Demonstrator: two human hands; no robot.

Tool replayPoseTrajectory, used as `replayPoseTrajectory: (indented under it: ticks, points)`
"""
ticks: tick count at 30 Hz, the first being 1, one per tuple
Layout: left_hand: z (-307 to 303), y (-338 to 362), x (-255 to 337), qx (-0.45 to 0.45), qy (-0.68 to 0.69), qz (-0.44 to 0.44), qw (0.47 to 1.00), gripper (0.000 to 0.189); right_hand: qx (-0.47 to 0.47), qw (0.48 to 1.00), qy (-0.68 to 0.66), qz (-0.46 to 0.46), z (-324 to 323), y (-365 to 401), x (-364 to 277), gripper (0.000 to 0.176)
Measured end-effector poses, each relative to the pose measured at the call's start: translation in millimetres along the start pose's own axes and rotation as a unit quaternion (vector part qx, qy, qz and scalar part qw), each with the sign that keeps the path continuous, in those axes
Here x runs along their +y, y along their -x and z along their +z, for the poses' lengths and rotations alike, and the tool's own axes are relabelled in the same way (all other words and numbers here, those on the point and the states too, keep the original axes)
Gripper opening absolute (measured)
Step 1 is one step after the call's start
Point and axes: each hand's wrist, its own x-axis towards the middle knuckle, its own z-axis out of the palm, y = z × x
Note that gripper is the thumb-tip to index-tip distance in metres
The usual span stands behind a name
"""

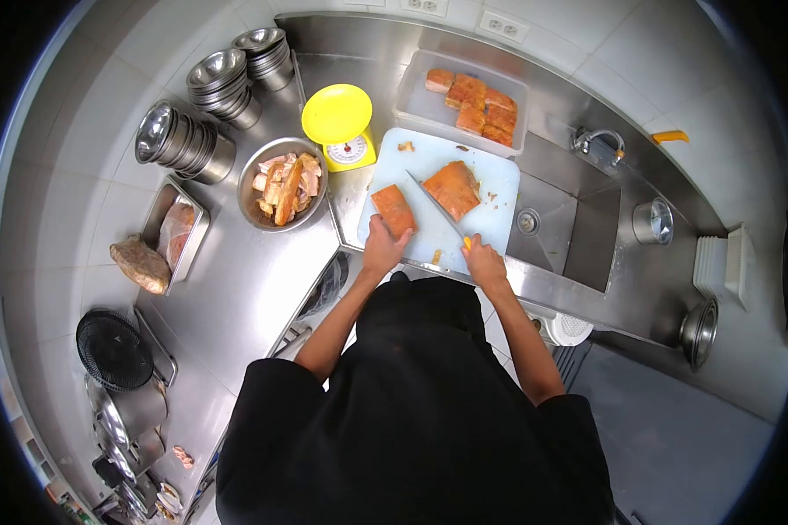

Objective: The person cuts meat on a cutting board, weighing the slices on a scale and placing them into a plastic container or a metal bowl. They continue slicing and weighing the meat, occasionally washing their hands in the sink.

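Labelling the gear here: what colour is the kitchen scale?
The scale is bright yellow, clearest in the head view.

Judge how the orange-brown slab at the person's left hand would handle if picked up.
The slab looks thick and keeps its blocky shape, so it would probably lift fairly stiff, with slight give. Its faint sheen suggests it may be slippery in the left hand. Lying broad and flat on the cutting board, it seems unlikely to roll.

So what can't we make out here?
All head view:
Scale dial: reading too small.
Knife handle: mostly covered by the right hand.
Left meat block: near end partly behind the left hand.
Steel bowl: bottom hidden under meat strips.
Bottom-left clutter: too small and blurred to identify.
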Motion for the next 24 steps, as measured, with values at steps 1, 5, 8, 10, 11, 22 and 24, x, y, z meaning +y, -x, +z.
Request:
replayPoseTrajectory:
  ticks: [1,5,8,10,11,22,24]
  points:
    - [2,0,1,-0.018,0.045,-0.039,0.998,0.073,0.001,1.000,-0.014,-0.001,-2,3,-7,0.043]
    - [22,-24,-23,0.118,0.054,0.026,0.991,0.080,0.012,0.998,-0.061,-0.012,-22,24,-38,0.041]
    - [25,-35,0,0.121,-0.016,-0.005,0.993,0.086,0.005,0.998,-0.066,-0.007,-27,31,-47,0.040]
    - [24,-38,18,0.092,-0.082,0.008,0.992,0.084,0.009,0.998,-0.057,-0.004,-27,31,-48,0.039]
    - [22,-38,25,0.076,-0.115,0.014,0.990,0.083,0.011,0.998,-0.059,-0.005,-27,32,-48,0.038]
    - [-26,-43,-4,-0.049,-0.129,0.241,0.961,0.062,0.008,0.999,-0.035,-0.007,-60,54,-67,0.036]
    - [-10,-46,1,0.037,-0.113,0.236,0.964,0.044,0.009,0.999,-0.033,-0.019,-72,61,-83,0.035]
